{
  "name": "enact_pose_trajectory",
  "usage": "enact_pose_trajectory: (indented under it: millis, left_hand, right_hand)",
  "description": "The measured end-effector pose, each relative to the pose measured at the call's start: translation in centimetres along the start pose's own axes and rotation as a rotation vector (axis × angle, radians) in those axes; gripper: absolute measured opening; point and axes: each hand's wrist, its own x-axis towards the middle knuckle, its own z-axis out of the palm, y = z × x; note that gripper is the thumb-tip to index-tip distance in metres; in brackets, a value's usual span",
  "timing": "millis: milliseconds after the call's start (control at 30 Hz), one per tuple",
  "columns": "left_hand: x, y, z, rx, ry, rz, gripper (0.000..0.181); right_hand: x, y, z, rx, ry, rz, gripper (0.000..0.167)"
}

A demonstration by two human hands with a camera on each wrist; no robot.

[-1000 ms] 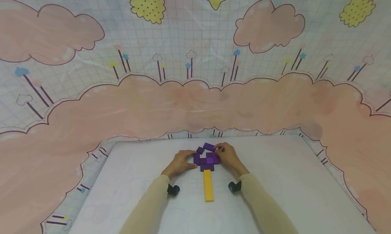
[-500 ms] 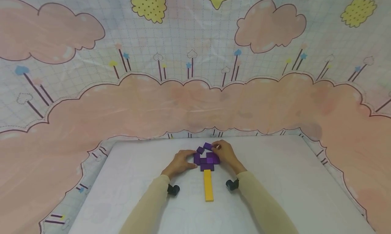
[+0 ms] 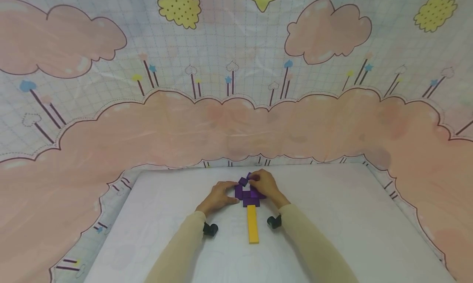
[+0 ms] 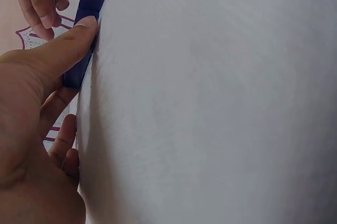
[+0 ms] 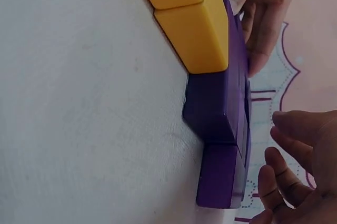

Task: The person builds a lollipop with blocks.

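Several purple blocks (image 3: 251,202) form a ring-like cluster on the table, with a small gap in its middle. A long yellow piece (image 3: 253,224) runs from it toward the person; the right wrist view shows a seam across it. My left hand (image 3: 219,196) holds the cluster's left purple block (image 3: 238,192) between thumb and index finger. In the left wrist view the thumb (image 4: 79,37) presses its side. My right hand (image 3: 267,184) is over the cluster's right side, fingertips beside a tilted small block (image 3: 243,181) and a partly covered far block (image 3: 249,176). No block shows between its fingers.
The white table (image 3: 155,217) has its far edge just behind the cluster. A patterned cloth (image 3: 236,127) with clouds rises behind and around it. Dark wrist cameras (image 3: 211,229) sit at both sleeves.
My right hand has moved left over the cluster, covering more of the far block and the right-hand blocks. My left hand and the yellow piece stay in place.
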Motion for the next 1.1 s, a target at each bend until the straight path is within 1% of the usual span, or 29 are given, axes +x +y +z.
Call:
enact_pose_trajectory:
  millis: [200, 433, 633, 800, 1100]
  left_hand:
    - [0.0, 0.2, -0.1, -0.003, 0.007, 0.004, 0.062]
    - [0.0, 0.3, -0.3, -0.006, 0.001, 0.007, 0.062]
    - [-0.1, 0.2, -0.3, -0.006, -0.02, -0.01, 0.062]
    - [-0.1, 0.1, 0.0, 0.003, -0.017, -0.005, 0.063]
    - [-0.3, 0.3, 0.1, 0.005, -0.001, 0.0, 0.061]
  right_hand:
    - [0.0, -0.4, 0.4, -0.018, -0.003, 0.01, 0.02]
    - [0.3, -0.8, 0.9, -0.066, -0.02, 0.096, 0.023]
    - [0.6, -0.8, 1.2, -0.09, -0.027, 0.124, 0.027]
    - [0.8, -0.9, 1.5, -0.109, -0.026, 0.157, 0.026]
    - [0.6, -1.7, 1.5, -0.16, -0.019, 0.166, 0.024]
